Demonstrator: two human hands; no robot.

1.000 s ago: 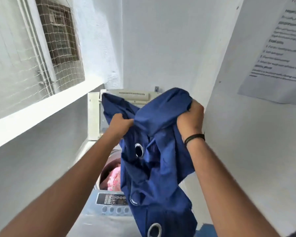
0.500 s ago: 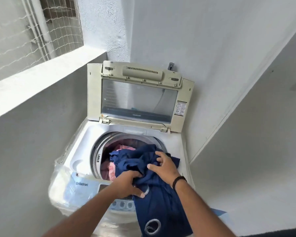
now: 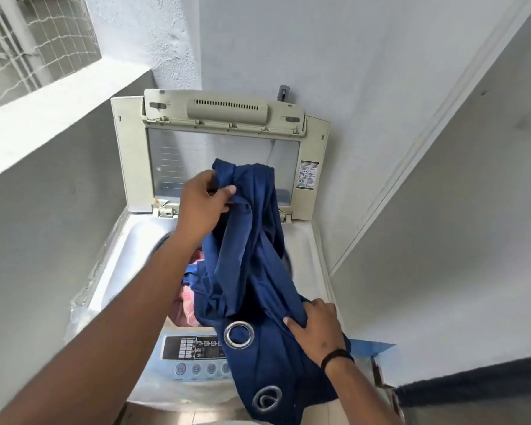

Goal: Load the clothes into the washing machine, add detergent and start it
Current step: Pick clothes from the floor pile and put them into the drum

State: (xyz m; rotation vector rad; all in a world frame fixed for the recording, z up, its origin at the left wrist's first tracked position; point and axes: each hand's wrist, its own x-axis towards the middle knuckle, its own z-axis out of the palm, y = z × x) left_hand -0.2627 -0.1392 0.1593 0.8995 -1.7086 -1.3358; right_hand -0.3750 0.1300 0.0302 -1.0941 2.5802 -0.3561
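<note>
Now both hands grip blue curtain (lid sticker unreadable).

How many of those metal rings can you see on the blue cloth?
2. One metal ring lies over the washing machine's control panel, beside the right hand. The other ring is lower, near the blue curtain's hanging end. Folds may hide more.

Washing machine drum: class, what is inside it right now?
Pink clothing and part of the blue curtain lie inside the drum. The curtain and left forearm cover everything deeper.
</note>
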